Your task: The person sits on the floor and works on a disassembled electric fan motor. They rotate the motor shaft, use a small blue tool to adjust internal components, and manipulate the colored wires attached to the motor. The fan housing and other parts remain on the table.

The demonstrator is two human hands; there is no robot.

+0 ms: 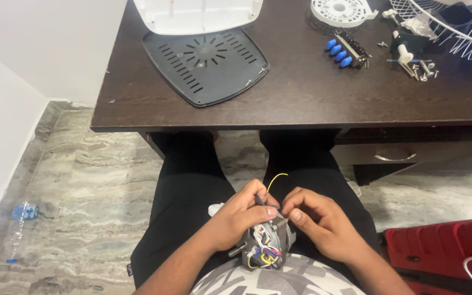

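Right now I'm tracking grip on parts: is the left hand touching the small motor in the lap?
Touching. The head view shows the left hand wrapped over the top of the small motor, fingers pressed against its housing.

Even, soft daylight; sharp focus; faint sheen on the tabletop (312, 93)

A vented panel (206, 65) lies on the desk (301, 93), left of the switch block (348, 50).

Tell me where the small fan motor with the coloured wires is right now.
In the head view, the fan motor sits low and centre in the person's lap, gripped by the left hand, with the right hand pinching its wires.
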